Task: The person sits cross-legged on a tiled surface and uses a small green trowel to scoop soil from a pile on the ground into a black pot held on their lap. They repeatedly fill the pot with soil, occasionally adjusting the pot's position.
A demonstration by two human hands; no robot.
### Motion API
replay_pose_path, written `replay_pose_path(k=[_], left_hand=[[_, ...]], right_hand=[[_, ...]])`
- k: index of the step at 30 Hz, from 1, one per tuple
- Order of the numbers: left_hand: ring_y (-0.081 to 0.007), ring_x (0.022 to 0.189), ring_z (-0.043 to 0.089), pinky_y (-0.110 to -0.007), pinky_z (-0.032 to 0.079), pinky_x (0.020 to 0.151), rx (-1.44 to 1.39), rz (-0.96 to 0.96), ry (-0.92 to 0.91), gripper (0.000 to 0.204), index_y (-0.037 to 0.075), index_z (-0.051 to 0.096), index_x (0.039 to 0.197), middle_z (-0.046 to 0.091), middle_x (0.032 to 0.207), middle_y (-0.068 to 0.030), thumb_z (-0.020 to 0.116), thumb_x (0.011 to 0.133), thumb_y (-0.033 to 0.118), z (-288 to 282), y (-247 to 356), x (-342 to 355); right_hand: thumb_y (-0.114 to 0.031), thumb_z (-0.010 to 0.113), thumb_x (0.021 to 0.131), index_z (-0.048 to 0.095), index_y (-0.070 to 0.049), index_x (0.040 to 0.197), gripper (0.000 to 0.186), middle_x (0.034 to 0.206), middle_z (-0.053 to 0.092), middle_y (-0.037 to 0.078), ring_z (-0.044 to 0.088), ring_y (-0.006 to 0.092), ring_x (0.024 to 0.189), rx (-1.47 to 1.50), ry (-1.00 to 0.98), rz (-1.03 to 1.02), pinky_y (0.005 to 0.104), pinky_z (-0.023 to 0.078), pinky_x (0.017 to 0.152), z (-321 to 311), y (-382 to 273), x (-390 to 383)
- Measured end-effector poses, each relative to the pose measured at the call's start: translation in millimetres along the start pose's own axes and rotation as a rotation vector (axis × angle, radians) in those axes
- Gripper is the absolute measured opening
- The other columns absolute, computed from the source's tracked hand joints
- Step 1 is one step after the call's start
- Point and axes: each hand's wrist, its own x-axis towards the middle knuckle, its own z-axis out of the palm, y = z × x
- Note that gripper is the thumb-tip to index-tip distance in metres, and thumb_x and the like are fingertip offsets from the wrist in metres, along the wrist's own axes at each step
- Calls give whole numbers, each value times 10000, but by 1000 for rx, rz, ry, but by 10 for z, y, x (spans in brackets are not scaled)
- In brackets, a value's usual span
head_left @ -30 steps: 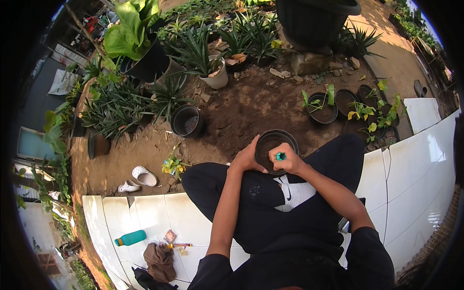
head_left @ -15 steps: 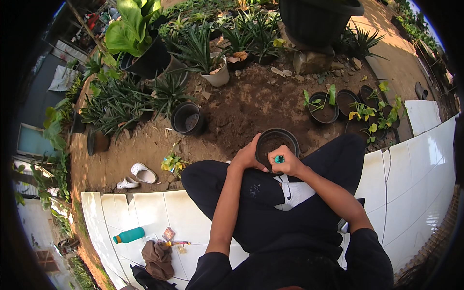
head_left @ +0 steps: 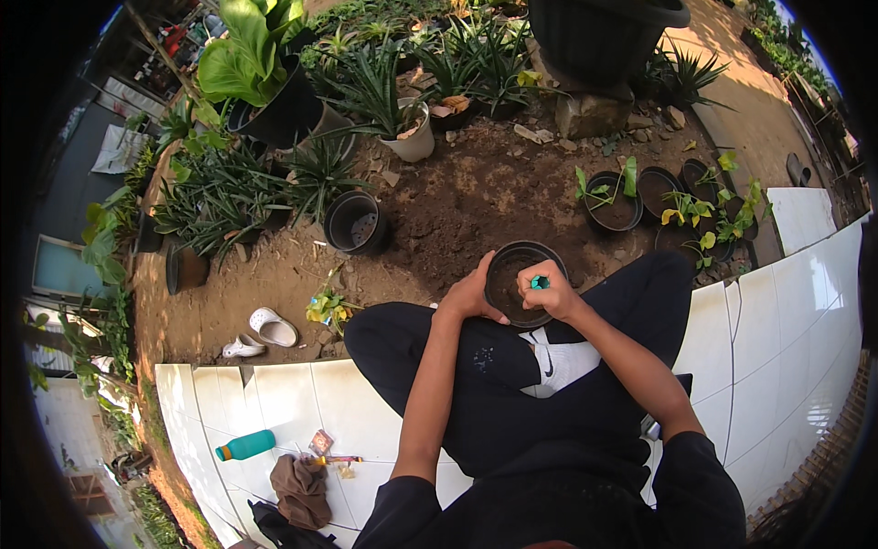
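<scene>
A: Grips?
B: Right hand (head_left: 551,291) closed round green handle (head_left: 540,283); left hand (head_left: 469,295) curled, holding black pot (head_left: 529,250), before crossed legs (head_left: 407,343).
A: Risk?
B: Pot could tip if its 1 steadying hand slips.

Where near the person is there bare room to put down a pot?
Bare soil lies beyond the held pot, between the black pot at left and potted plants at right. White tiles right of the legs look mostly free. Crowded: by bottle, cloth and spiky plants.
</scene>
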Motion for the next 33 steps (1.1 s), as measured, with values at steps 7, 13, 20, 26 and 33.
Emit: replay_pose_path(k=[7,13,20,26,33], left_hand=[[-352,1430,465,-462,413,1164,-3,-32,-20,1546,147,138,1633,509,1525,-179,1042,384,258,-19,75,-12],[-339,1430,470,-445,404,1169,24,-60,-30,1525,120,148,1628,516,1522,-166,1041,397,248,-47,146,-49],[-349,1425,474,-454,411,1166,45,-52,-13,1526,131,143,1629,510,1527,-170,1038,399,249,-34,130,-51],[-353,1425,473,-455,416,1158,57,-53,-6,1519,134,138,1631,508,1526,-181,1035,411,253,-32,125,-56],[-382,1412,480,-496,418,1156,47,-38,13,1562,174,124,1643,508,1520,-212,1039,384,304,11,61,-72]], right_hand=[[-89,643,670,460,-10,586,216,540,506,30,472,92,531,21,40,9,290,366,517,-16,59,-11],[-68,643,680,448,-23,597,217,570,481,10,448,80,558,28,96,-20,279,359,537,-37,124,-18],[-47,646,677,396,-54,598,263,560,427,7,361,86,528,138,183,17,288,295,542,-33,86,-69],[-41,649,696,443,-37,601,227,601,477,-10,442,67,577,139,164,51,278,337,547,-114,121,-105],[-27,623,705,410,-45,612,233,591,450,-7,393,65,583,126,120,-44,281,319,553,-47,-238,-200]])
